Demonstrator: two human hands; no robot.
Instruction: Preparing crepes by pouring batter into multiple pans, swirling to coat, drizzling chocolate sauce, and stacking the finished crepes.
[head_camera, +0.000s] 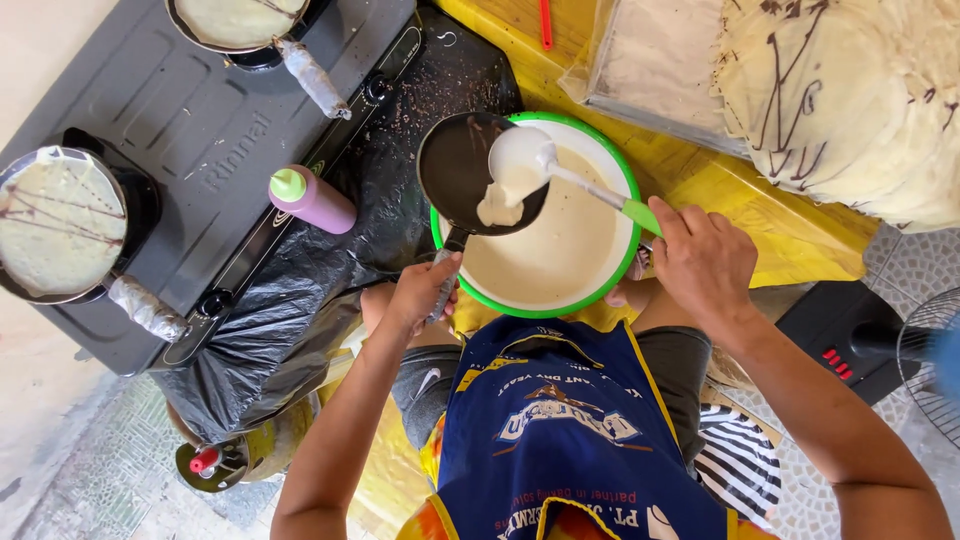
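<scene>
My left hand (420, 292) grips the handle of a small black frying pan (462, 165) held over a green-rimmed white bowl (622, 180) of pale batter. My right hand (702, 262) holds a white ladle with a green handle (525, 155), tipped so batter runs from it into the pan. A blob of batter lies in the pan's lower right. I wear a blue apron.
A grey two-burner stove (190, 130) at left carries two pans with thin crepes (55, 225) (238, 18). A purple squeeze bottle (315, 200) lies on black plastic sheeting. A stack of cooked crepes (850, 100) sits top right on a yellow surface. A fan (930, 350) stands right.
</scene>
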